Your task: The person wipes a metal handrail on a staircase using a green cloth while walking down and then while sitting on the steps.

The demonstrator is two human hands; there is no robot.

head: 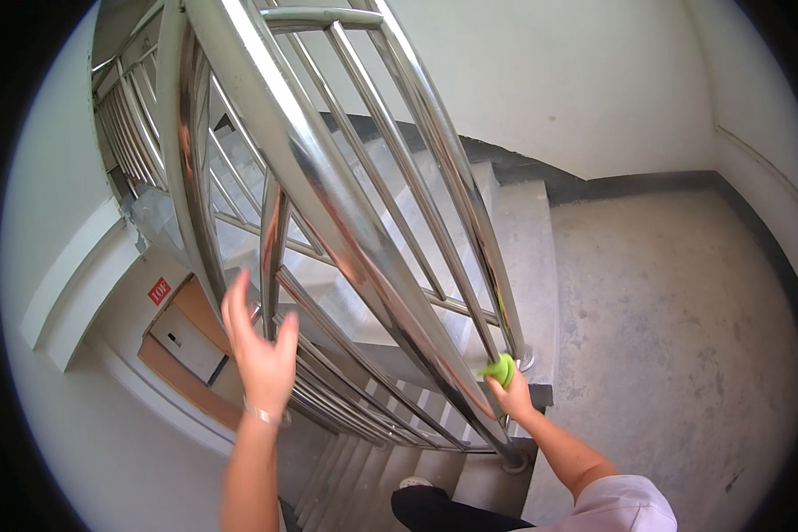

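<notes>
My right hand (513, 397) grips a bright green cloth (499, 370) against the lower part of the stainless steel stair railing (366, 253), close to the foot of its posts. Raised at the left, my left hand (258, 346) has its fingers apart and holds nothing; it is slightly blurred. It is in front of the railing's lower bars, and whether it touches them I cannot tell. A clear band circles the left wrist.
Concrete steps (439, 193) rise behind the railing, and more steps (346, 465) run down below. A concrete landing (652, 299) lies at the right. A door (196, 339) shows at the lower left. My shoe (414, 481) is on the stairs.
</notes>
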